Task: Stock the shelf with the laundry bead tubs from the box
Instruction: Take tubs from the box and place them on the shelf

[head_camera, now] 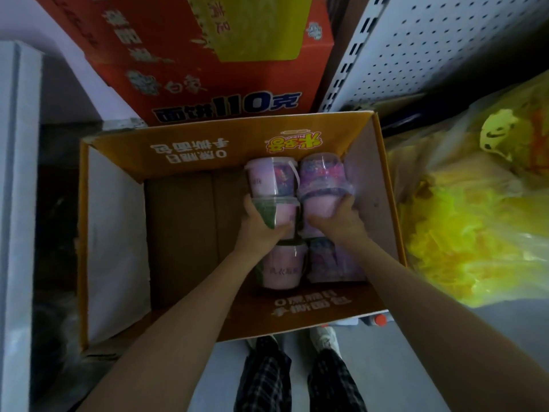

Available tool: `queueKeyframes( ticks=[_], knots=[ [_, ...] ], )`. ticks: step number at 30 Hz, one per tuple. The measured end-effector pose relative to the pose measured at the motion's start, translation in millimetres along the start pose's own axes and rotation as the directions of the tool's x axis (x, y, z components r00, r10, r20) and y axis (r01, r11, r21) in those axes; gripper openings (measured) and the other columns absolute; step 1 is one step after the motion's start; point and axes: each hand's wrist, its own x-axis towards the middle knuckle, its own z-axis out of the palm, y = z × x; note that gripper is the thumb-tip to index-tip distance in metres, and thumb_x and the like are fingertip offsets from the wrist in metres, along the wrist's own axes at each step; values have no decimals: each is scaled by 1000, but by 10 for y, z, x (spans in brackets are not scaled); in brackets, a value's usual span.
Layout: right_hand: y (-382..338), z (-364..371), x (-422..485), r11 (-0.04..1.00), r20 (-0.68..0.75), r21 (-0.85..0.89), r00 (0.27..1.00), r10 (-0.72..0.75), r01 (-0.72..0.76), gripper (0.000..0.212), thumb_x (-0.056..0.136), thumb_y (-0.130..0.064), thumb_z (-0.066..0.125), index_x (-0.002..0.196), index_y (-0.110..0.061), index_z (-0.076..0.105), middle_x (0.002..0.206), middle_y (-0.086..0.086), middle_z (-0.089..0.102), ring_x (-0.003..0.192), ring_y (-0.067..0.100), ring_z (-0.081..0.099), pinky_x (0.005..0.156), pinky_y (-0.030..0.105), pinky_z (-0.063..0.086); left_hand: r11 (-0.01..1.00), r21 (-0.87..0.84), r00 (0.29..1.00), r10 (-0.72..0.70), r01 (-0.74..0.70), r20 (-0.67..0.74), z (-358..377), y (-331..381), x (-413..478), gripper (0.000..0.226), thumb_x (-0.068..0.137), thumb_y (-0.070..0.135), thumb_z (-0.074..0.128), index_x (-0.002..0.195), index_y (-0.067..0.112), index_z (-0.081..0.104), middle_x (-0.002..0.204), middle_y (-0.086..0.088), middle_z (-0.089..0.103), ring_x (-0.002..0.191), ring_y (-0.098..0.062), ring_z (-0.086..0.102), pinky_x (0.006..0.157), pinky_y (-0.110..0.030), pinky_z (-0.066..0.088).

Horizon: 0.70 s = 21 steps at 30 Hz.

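**Both hands on tubs in the right half of the box**

The cardboard box (116, 233) stands open on the floor. Its flaps are orange with print, and the left half shows its plain brown bottom. The laundry bead tubs fill the right half in two rows along the right wall. They are round pink plastic pots with clear lids and thin white handles.

The left hand (261, 226) curls its fingers round the green-labelled tub (282, 214) in the middle of the left row, with the thumb across its front. The right hand (341, 218) grips the pink part of the film-wrapped tub (322, 179) just beside it, which is glossy with purple print. Another far tub (271, 178) lies toward the far edge. A near pink tub (282, 270) and a near wrapped tub (335, 260) lie toward the near edge, partly hidden by the forearms.

A red printed carton (208, 55) butts against the far edge. A white perforated shelf panel (416, 55) with a slotted upright rises at the far right corner. Crinkled yellow plastic bags (475, 218) crowd the right edge. At the near edge are plaid trousers (335, 382), a pale shoe (325, 337) and an orange-capped bottle (380, 320).
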Motion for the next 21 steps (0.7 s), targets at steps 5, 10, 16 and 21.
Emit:
queueKeyframes(
  ticks=[5, 10, 16, 21],
  knots=[
    [-24, 2, -65, 996, -82, -68, 994, -70, 65, 109, 67, -51, 75, 145, -15, 7, 137, 19, 39, 124, 42, 42, 101, 56, 37, 999, 2, 998, 32, -32, -61, -60, 12, -64, 105, 67, 34, 80, 145, 24, 9, 135, -7, 45, 117, -27, 53, 80, -29, 41],
    [-114, -93, -308, 985, -85, -70, 983, -163, 157, 99, 65, -49, 73, 140, -22, 15, 130, 16, 46, 116, 40, 49, 96, 54, 43, 999, -34, 994, 38, -42, -107, -249, 59, -300, 108, 65, 34, 81, 145, 28, 9, 135, -5, 46, 118, -24, 52, 87, -35, 47],
    [-267, -362, -723, 965, -76, -78, 964, -256, 251, 99, 64, -48, 76, 142, -25, 18, 132, 13, 45, 118, 36, 49, 96, 49, 44, 995, -46, 979, 75, -86, -192, -542, 190, -779, 111, 62, 36, 84, 144, 31, 9, 139, -8, 41, 123, -27, 47, 97, -43, 47],
    [-380, -622, -1145, 946, -65, -64, 945, -321, 317, 92, 64, -47, 78, 137, -23, 28, 127, 10, 52, 115, 33, 52, 88, 38, 43, 978, -123, 926, 113, -168, -360, -826, 364, -1320, 108, 64, 32, 84, 144, 20, 13, 136, -5, 41, 117, -19, 47, 87, -27, 42]
  ],
)
